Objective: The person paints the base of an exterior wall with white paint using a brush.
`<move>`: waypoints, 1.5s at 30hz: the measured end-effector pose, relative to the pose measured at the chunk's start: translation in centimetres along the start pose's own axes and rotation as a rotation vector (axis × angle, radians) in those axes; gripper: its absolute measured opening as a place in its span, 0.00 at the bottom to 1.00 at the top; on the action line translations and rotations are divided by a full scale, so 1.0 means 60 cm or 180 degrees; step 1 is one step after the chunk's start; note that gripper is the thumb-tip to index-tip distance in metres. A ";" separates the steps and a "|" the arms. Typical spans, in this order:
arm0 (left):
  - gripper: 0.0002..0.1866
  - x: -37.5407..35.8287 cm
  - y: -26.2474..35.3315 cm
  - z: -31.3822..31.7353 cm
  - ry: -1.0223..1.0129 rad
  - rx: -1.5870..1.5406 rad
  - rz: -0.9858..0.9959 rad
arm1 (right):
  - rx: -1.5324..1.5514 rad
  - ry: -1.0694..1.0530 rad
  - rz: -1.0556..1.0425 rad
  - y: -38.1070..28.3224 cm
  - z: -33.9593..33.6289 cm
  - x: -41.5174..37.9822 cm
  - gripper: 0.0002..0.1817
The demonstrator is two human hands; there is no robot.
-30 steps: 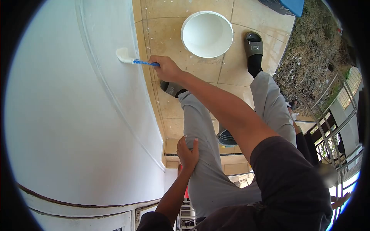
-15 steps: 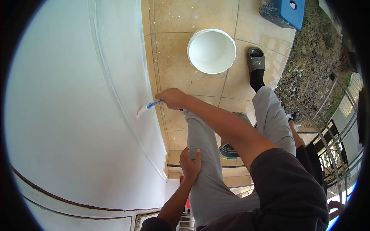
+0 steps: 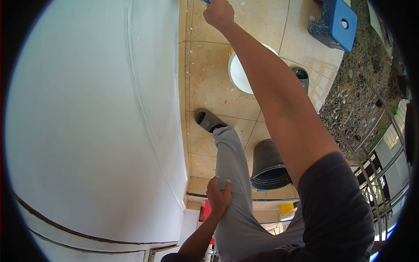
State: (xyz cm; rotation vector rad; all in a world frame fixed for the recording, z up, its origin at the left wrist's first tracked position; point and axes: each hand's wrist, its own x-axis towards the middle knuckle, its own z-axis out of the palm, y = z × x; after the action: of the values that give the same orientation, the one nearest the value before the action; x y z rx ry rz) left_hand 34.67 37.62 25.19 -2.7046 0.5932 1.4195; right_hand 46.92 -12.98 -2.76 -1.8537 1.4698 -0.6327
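My right hand, at the top of the head view, is closed around a paintbrush. Only a bit of its blue handle shows; the bristles lie outside the frame. To its left rises the white wall, with a long ridge running down it. My left hand rests on my grey trouser leg near the knee, thumb apart from the fingers, holding nothing. Partly behind my right forearm stands a white bucket on the tiled floor.
A blue stool stands at the upper right, beside rough ground. A black bucket sits between my legs. Metal railings curve along the right. Paint specks dot the tiles. A yellow container shows low down.
My right hand has moved with the paintbrush from beside the wall up to the top of the view. My left hand stays on the leg. The view has shifted, showing more of the black bucket.
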 end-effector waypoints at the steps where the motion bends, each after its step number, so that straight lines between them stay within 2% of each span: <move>1: 0.29 0.001 0.001 -0.002 -0.0024 -0.0006 -0.0017 | 0.0058 -0.0113 0.0162 0.000 0.004 -0.005 0.07; 3: 0.29 0.002 0.001 -0.005 -0.0049 -0.0013 -0.0051 | 0.0168 -0.0339 0.0501 -0.002 0.010 -0.022 0.07; 6: 0.29 0.002 0.000 -0.006 -0.0045 -0.0043 -0.0077 | 0.0780 -0.0801 0.0439 0.011 0.043 -0.108 0.11; 12: 0.29 0.004 0.002 -0.008 -0.0006 -0.0053 -0.0002 | 0.1767 -0.1799 0.0755 -0.002 0.027 -0.379 0.08; 15: 0.29 0.009 0.006 -0.013 -0.0015 0.0006 -0.0033 | 0.1782 -0.2409 0.0913 -0.030 -0.010 -0.474 0.10; 17: 0.29 0.008 0.008 -0.014 -0.0037 0.0076 -0.0100 | 0.1407 -0.2812 0.0796 -0.032 -0.023 -0.519 0.09; 19: 0.29 0.007 0.006 -0.014 -0.0059 0.0108 -0.0079 | 0.1394 -0.3168 0.0312 -0.032 -0.036 -0.555 0.11; 22: 0.29 0.009 0.014 -0.017 0.0023 0.0139 -0.0001 | 0.0873 -0.4385 -0.0260 -0.054 -0.042 -0.573 0.15; 26: 0.28 0.008 0.012 -0.016 0.0071 0.0135 -0.0030 | 0.0550 -0.3679 -0.0421 -0.052 -0.004 -0.488 0.15; 29: 0.30 0.006 0.003 -0.011 0.0014 0.0092 -0.0055 | 0.0143 -0.3386 -0.0662 -0.026 0.021 -0.329 0.12; 33: 0.30 0.001 0.000 -0.009 0.0022 0.0013 -0.0079 | -0.0369 -0.3011 -0.0782 -0.021 -0.002 -0.136 0.12; 37: 0.29 -0.001 -0.005 -0.005 0.0103 -0.0041 -0.0014 | -0.0655 -0.2175 -0.0731 -0.011 -0.033 0.008 0.11; 39: 0.29 -0.001 -0.004 -0.009 0.0126 -0.0027 -0.0018 | -0.0852 -0.1822 -0.0575 -0.012 -0.044 0.059 0.11; 41: 0.29 -0.002 -0.001 -0.011 0.0127 -0.0037 -0.0046 | -0.0749 -0.1258 -0.0694 -0.004 -0.047 0.091 0.09; 45: 0.29 -0.001 -0.009 -0.011 0.0144 -0.0043 -0.0022 | -0.0480 -0.0546 -0.0291 -0.012 -0.028 0.125 0.08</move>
State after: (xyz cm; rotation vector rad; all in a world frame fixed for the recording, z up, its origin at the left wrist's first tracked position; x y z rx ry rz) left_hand 35.36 38.02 25.56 -2.7532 0.5786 1.3689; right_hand 48.02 -20.49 -1.40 -2.0461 1.3588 -0.4028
